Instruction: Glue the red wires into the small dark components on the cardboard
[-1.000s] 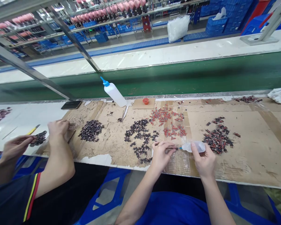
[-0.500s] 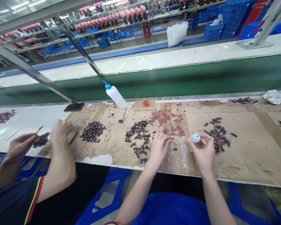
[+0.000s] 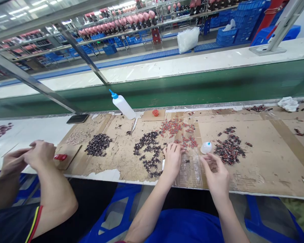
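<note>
My right hand point(image 3: 216, 173) spread just short of the upright bottle point(image 3: 206, 147), left hand point(image 3: 172, 158) flat on red parts point(image 3: 184, 140); a careless brush could tip it.

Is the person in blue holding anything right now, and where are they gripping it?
Nothing in the right hand: it is open, just short of the small bottle standing on the cardboard. The left hand rests fingers-down among red parts; whether it pinches one cannot be told.

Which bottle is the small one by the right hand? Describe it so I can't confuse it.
On the cardboard sheet, look just ahead of the right hand, left of the dark parts pile. The small bottle stands there, free of the hand: squat, translucent, blue-tipped. The large bottle is tall and leans by the green belt.
</note>
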### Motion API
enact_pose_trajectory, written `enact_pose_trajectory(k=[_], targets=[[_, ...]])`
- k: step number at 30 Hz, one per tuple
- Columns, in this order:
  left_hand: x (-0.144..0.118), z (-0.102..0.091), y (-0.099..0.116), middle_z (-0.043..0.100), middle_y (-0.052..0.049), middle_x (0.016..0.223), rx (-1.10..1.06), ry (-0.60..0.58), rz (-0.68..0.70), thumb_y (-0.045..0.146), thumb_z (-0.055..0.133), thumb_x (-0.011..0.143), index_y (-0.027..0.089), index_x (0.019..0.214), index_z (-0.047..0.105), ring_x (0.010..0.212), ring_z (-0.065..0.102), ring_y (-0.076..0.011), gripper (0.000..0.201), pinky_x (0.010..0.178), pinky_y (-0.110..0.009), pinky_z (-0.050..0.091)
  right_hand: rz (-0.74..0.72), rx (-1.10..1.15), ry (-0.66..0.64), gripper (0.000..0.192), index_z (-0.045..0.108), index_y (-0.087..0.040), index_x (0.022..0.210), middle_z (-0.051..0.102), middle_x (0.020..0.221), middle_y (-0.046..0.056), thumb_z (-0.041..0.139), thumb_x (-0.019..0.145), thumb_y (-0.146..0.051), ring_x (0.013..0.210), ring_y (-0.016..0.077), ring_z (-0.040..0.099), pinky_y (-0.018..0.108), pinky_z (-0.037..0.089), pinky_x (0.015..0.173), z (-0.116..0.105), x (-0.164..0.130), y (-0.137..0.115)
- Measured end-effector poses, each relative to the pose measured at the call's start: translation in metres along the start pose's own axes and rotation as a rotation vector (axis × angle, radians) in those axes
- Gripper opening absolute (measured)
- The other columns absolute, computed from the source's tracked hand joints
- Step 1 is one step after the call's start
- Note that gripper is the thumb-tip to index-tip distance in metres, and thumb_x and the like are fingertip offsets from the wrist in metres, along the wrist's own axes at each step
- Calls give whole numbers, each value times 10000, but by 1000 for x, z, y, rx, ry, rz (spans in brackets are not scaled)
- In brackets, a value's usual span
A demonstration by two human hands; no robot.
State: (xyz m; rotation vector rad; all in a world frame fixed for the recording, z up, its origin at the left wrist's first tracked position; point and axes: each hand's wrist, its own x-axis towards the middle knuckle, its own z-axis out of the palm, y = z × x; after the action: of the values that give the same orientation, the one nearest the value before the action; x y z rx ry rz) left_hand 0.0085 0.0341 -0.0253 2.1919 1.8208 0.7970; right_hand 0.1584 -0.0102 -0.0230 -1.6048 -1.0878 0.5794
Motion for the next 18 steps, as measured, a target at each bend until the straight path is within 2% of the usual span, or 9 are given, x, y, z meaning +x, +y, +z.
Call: enact_pose_trajectory(k=[2,4,11,15,18], targets=[[-5,0,4,701,-23,913,-28,0,44,143,552,916,210,885,632,943,582,-192,109,852,-354,358,100,137,-119,483,697,-158,950,715,773,80,709,696,-568,652,197,648,340,541,611,7,-3,0],[-9,1,8,706,-23,888,-46,7,79,136,528,926,206,875,629,920,595,-186,132,852,-350,348,170,221,-172,511,707,-149,938,723,744,76,757,638,-560,639,203,666,338,557,595,15,-3,0],[-14,2,12,727,-20,876,-65,55,225,136,488,942,209,918,637,901,621,-181,167,832,-348,329,249,317,-196,404,731,-167,742,752,736,84,766,614,-550,673,230,707,364,592,654,24,6,-5],[-16,0,6,740,-11,896,-110,40,277,123,499,934,213,914,648,950,624,-170,175,864,-340,329,316,399,-228,431,724,-164,707,745,697,83,808,538,-551,627,232,702,345,593,561,22,5,-5],[-21,-3,1,744,-17,976,-162,34,258,166,563,915,222,1045,637,982,621,-172,160,877,-335,344,323,432,-196,432,714,-165,700,745,696,82,824,513,-539,624,222,703,351,602,591,21,4,-2]])
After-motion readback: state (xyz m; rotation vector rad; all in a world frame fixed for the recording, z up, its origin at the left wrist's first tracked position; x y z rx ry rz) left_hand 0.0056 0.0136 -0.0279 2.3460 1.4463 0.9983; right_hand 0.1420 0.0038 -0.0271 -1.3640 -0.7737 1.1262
